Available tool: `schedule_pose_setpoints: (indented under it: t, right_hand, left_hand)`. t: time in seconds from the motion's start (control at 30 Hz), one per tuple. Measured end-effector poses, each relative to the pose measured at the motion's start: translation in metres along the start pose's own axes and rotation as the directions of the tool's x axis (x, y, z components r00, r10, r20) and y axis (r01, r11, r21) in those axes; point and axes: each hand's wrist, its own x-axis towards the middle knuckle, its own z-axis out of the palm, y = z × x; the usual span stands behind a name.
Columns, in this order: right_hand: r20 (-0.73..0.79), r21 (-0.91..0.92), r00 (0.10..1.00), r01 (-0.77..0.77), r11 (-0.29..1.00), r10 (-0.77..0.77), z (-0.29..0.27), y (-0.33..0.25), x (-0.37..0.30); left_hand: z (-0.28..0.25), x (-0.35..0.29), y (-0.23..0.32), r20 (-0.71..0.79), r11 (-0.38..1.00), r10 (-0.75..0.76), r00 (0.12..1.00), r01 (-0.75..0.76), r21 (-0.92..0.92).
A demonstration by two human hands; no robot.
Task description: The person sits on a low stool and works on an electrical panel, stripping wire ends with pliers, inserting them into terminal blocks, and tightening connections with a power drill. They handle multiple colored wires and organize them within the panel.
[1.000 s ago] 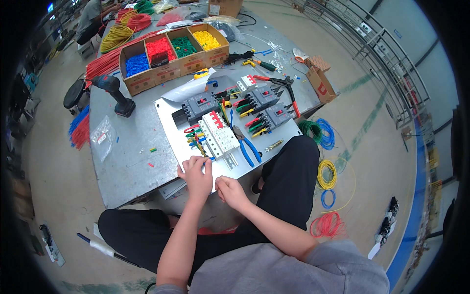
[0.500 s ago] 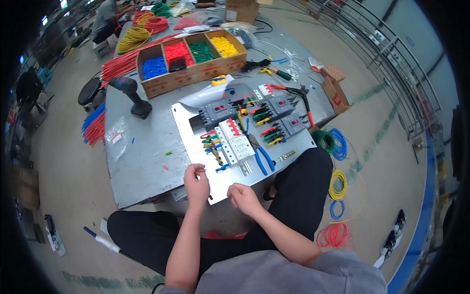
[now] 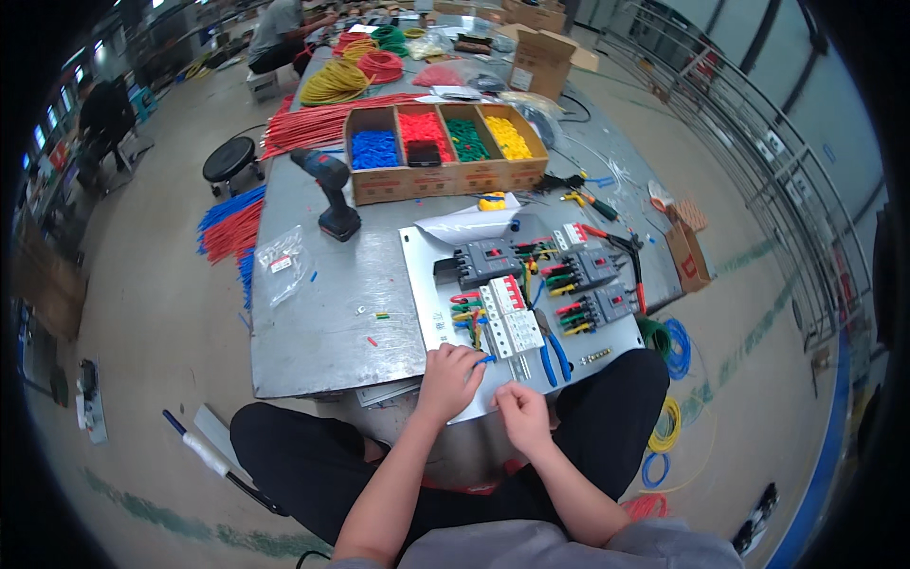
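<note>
My left hand is over the near left edge of a white metal mounting plate, thumb and fingers closed about a short blue wire. That wire sits below a row of white circuit breakers with red levers. My right hand is at the plate's front edge, its fingers pinched together; anything in them is too small to make out. Grey moulded-case breakers with coloured wire ends stand farther back on the plate. Blue-handled pliers lie right of the white breakers.
Behind the plate a cardboard box holds blue, red, green and yellow sleeves. A cordless drill stands at left, near a plastic bag. Red-handled cutters lie at right. Wire coils are beside my right knee.
The view has shifted, so the table sits farther right and lower in the picture. My left hand has moved in to the blue wire; my right hand stays pinched near the plate's edge.
</note>
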Motion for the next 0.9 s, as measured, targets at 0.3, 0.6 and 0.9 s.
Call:
schedule_pose_setpoints:
  t: [0.3, 0.6, 0.9]
  right_hand:
    - [0.374, -0.172, 0.866, 0.417, 0.893, -0.332, 0.124, -0.143, 0.227]
    - [0.254, -0.103, 0.894, 0.405, 0.909, -0.37, 0.254, -0.114, 0.423]
    - [0.242, 0.089, 0.94, 0.225, 0.97, -0.241, 0.291, -0.152, 0.422]
  left_hand:
    - [-0.003, -0.001, 0.003, -0.011, 0.997, -0.009, 1.0, 0.01, 0.072]
    - [0.004, 0.006, 0.002, 0.061, 0.988, -0.007, 0.998, -0.003, 0.152]
    - [0.003, 0.008, -0.005, 0.079, 0.999, -0.033, 0.996, 0.031, 0.036]
